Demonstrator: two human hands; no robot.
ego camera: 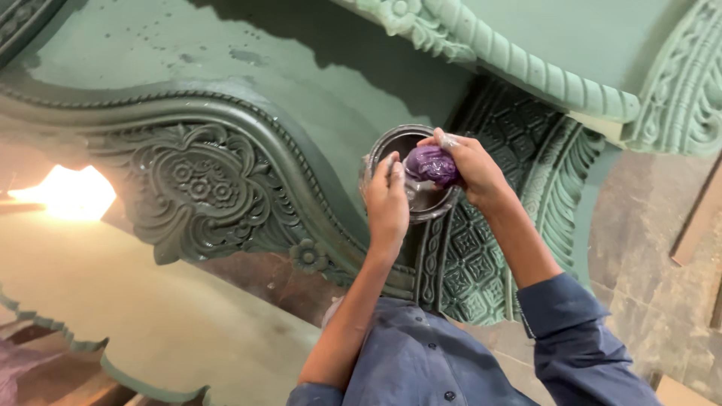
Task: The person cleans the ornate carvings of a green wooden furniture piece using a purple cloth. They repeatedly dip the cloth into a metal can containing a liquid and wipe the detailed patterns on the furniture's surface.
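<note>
Purple rag (432, 165): bunched in the closed right hand (470, 169), could drip onto the green carving (203, 188).
Tin (410, 174): gripped at its rim by the left hand (387, 203), might tip.

No packages, labels, signs, screens — none visible (whole view checked).

Carved green panel (203, 188) — floral relief, beaded border, wet sheen — fills centre and left. Far right: paler green carved piece (526, 64) with twisted rope moulding, lying over the panel's far edge. Near left: flat tan board (150, 301) with scalloped green edge. Bright glare patch (68, 192) at left. Grey stone floor (654, 225) at right — wooden strip (699, 218) lying on it.
</note>
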